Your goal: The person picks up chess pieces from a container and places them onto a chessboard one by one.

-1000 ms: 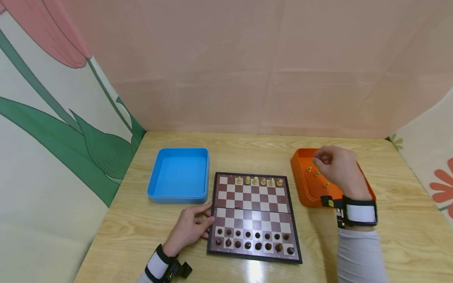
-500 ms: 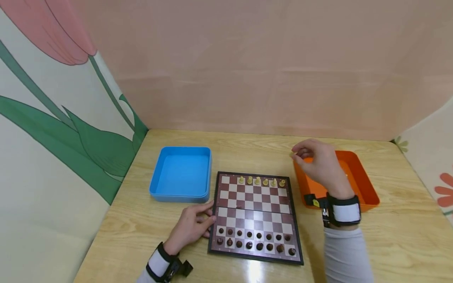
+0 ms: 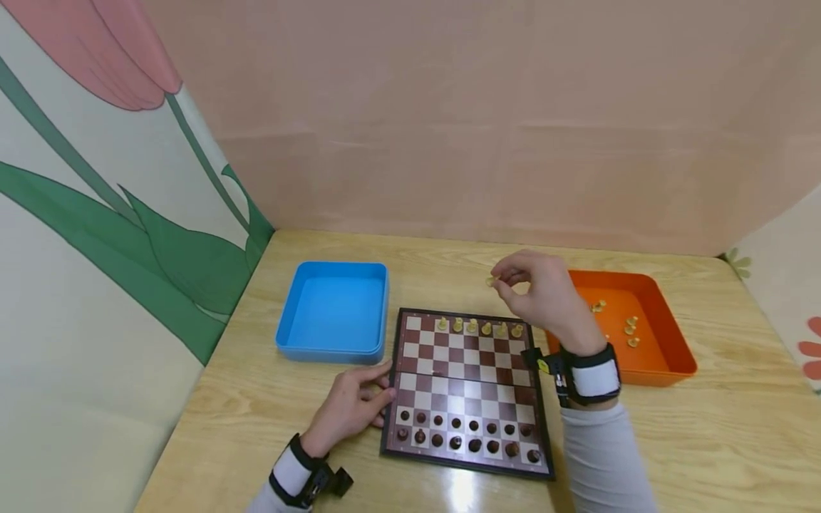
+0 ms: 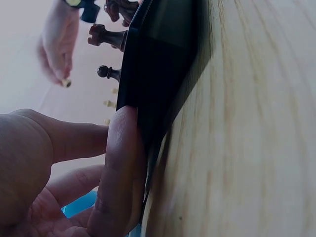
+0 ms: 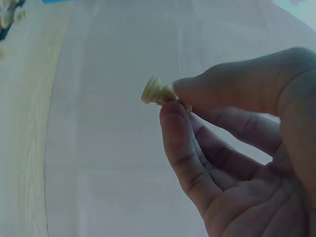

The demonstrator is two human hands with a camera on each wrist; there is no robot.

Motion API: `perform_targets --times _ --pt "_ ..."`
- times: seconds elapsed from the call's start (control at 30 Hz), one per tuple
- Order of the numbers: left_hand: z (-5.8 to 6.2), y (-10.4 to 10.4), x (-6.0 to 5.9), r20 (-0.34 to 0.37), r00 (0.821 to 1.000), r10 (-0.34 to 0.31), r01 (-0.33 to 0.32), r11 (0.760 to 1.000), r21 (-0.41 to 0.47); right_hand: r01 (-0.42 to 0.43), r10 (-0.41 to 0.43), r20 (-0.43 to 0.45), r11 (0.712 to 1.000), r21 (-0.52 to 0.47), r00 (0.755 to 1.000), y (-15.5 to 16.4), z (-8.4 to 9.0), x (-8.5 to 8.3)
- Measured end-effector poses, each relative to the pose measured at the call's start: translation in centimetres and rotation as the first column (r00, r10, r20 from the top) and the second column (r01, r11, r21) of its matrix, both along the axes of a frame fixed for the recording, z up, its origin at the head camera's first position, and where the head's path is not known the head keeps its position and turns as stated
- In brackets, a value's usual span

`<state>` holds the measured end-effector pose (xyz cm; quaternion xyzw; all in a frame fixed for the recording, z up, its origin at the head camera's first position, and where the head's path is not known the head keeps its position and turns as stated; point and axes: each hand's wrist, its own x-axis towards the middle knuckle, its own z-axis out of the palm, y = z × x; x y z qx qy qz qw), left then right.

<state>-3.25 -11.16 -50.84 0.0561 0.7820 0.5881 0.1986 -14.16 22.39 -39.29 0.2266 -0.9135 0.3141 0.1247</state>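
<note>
Wooden table (image 3: 705, 442): right hand (image 3: 545, 296) pinches cream piece (image 3: 490, 281) above chessboard (image 3: 467, 388) edge.

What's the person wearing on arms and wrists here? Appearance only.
Both hands are bare. The right hand has a wide white wrist strap edged in black, carrying a small black unit with a yellow mark, above a light grey long sleeve. The left hand has a matching white and black strap with a black unit.
</note>
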Motion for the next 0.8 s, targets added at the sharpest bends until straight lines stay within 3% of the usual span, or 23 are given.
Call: perform_targets --times 0.23,0.47,0.63,0.8 --pt "0.0 0.1 -0.1 -0.016 1.000 -0.002 0.002 1.000 -0.008 -0.087 0.087 0.047 0.996 -0.015 0.995 -2.8 -0.7 0.0" --pt "-0.1 0.3 -0.2 -0.013 1.000 -0.003 0.003 1.000 -0.004 -0.160 0.157 0.167 0.987 0.007 0.973 -5.3 -2.3 -0.6" --pt "0.0 0.5 -0.1 -0.027 1.000 -0.011 0.011 1.000 -0.007 -0.175 0.178 0.238 0.984 -0.033 0.955 -5.9 -3.5 -0.8" --pt "0.0 0.5 -0.1 -0.034 0.999 -0.010 0.010 1.000 -0.004 -0.190 0.191 0.255 0.981 -0.031 0.948 -6.6 -4.6 -1.0"
